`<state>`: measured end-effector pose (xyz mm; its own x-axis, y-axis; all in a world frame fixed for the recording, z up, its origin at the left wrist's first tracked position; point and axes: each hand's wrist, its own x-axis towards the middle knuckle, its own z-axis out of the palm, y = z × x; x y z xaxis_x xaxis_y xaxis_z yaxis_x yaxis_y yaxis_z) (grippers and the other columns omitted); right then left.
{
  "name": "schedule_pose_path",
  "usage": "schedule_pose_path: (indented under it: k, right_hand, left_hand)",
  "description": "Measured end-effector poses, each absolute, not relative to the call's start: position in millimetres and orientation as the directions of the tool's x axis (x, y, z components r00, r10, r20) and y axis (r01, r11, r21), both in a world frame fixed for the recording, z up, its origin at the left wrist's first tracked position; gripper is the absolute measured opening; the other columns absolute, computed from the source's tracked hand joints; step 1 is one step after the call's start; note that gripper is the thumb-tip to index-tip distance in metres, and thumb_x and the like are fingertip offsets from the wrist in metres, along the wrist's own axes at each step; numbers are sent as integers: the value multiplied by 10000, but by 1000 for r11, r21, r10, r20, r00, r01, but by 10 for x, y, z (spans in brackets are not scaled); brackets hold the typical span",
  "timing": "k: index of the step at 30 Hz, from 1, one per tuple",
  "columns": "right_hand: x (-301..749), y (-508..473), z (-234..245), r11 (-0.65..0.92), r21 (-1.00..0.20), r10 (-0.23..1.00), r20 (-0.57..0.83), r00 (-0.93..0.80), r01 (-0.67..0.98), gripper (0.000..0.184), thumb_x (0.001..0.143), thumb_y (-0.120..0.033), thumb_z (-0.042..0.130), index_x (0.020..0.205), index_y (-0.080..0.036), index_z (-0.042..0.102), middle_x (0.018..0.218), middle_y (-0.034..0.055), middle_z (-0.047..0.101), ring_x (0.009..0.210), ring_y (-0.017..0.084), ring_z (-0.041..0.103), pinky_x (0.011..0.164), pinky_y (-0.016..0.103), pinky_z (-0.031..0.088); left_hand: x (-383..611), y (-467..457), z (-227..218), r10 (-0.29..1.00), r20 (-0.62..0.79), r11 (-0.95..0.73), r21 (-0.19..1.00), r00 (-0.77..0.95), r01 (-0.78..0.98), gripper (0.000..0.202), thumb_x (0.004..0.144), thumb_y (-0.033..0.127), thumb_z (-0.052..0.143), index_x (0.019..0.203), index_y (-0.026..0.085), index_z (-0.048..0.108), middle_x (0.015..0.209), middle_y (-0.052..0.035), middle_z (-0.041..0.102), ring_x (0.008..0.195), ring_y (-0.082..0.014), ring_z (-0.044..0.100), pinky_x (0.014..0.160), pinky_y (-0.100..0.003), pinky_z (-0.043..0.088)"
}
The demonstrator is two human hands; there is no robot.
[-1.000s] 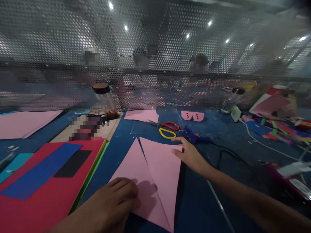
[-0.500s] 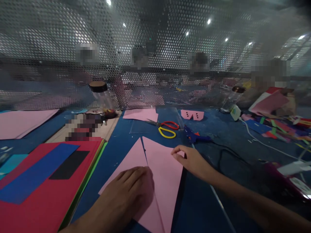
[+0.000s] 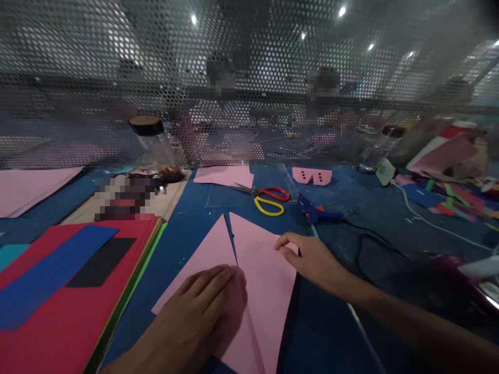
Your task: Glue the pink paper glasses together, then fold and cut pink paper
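Observation:
A pink paper sheet [image 3: 265, 280] lies in front of me, its two flaps meeting along a slanted centre line and parting in a narrow gap at the top. My left hand [image 3: 198, 301] rests palm down across the left flap, fingers stretched out and close together near the centre line. At the right edge of the same sheet, my right hand [image 3: 310, 254] has thumb and forefinger closed on the paper. Just beyond the sheet are scissors [image 3: 255, 193] with one red and one yellow handle, blades spread a little. Beside them lies a blue glue gun [image 3: 317, 213] with a black cord.
On the left is a stack of coloured sheets, red on top [image 3: 78, 270], bearing a blue strip [image 3: 66, 265] and a black piece [image 3: 102, 262]. A jar [image 3: 156, 150] and a small pink cutout [image 3: 312, 175] stand farther back, before a perforated metal screen [image 3: 241, 119]. Paper scraps [image 3: 440, 197] lie right.
The view has shifted slightly, so the background sits a little higher. Both hands keep the same place on the pink sheet.

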<state>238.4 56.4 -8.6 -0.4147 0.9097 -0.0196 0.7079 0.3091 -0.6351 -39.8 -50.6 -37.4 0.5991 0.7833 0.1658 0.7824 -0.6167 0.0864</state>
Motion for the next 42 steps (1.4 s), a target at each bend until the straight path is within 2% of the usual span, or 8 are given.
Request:
schedule_pose_path:
  k: [8, 18, 22, 26, 29, 33, 37, 42]
  right_hand:
    - [2391, 541, -55, 309, -652, 902, -31, -432, 692, 277, 893, -147, 510, 1017, -253, 734, 781, -38, 732, 549, 119, 521, 569, 257, 327]
    - [2399, 530, -24, 310, -673, 889, -45, -456, 671, 295, 891, -125, 485, 1014, -248, 723, 785, -27, 717, 568, 124, 542, 568, 258, 330]
    - [2423, 528, -16, 279, -692, 903, -47, -427, 666, 251, 941, -192, 487, 1049, -248, 707, 710, -32, 677, 526, 127, 506, 541, 265, 330]
    - [2442, 512, -16, 283, -751, 904, 2, -427, 596, 252, 974, -346, 534, 1167, -265, 675, 1000, 22, 745, 721, 175, 641, 619, 279, 430]
    - [2424, 488, -39, 317, -769, 880, 20, -475, 555, 246, 948, -325, 571, 1153, -271, 696, 1161, 25, 735, 803, 188, 678, 678, 287, 467]
    - [2397, 468, -85, 317, -742, 878, -6, -479, 591, 244, 928, -237, 545, 1086, -272, 728, 1085, 6, 764, 702, 160, 660, 646, 274, 457]
    - [2397, 466, -108, 298, -720, 882, -44, -470, 627, 250, 917, -214, 537, 1067, -276, 727, 978, -21, 772, 523, 109, 541, 545, 257, 382]
    - [2396, 455, -85, 298, -703, 872, -74, -483, 646, 272, 899, -172, 526, 1047, -269, 733, 733, -53, 712, 486, 97, 483, 522, 242, 316]
  left_hand:
    - [-378, -509, -305, 766, 157, -639, 82, 623, 765, 501, 889, 103, 480, 1369, 207, 580, 1494, -94, 548, 1330, -313, 506, 1062, -486, 471]
    - [-368, -519, -271, 769, 117, -637, 80, 628, 766, 528, 876, 79, 491, 1385, 202, 555, 1496, -103, 543, 1344, -326, 495, 1067, -504, 468]
    - [-346, -511, -257, 774, 144, -630, 85, 616, 772, 501, 904, 95, 491, 1391, 197, 546, 1479, -106, 558, 1330, -314, 507, 1072, -493, 462]
    - [-339, -512, -236, 771, 170, -631, 79, 613, 772, 471, 930, 107, 495, 1388, 201, 549, 1464, -95, 570, 1304, -300, 524, 1063, -469, 466]
    - [-356, -515, -218, 762, 186, -640, 74, 620, 765, 462, 936, 95, 499, 1382, 199, 554, 1453, -87, 577, 1307, -292, 518, 1067, -459, 461]
    - [-375, -530, -192, 713, 197, -697, 104, 672, 709, 457, 928, 83, 511, 1372, 177, 561, 1437, -83, 592, 1308, -259, 516, 1081, -415, 456]
    - [-364, -546, -179, 692, 199, -717, 80, 693, 693, 331, 942, 130, 532, 1245, 188, 654, 1398, -91, 627, 1283, -271, 542, 1047, -416, 485]
    - [-342, -547, -166, 692, 193, -714, 42, 696, 699, 308, 968, 164, 509, 1223, 191, 681, 1386, -86, 647, 1261, -278, 570, 1020, -422, 509]
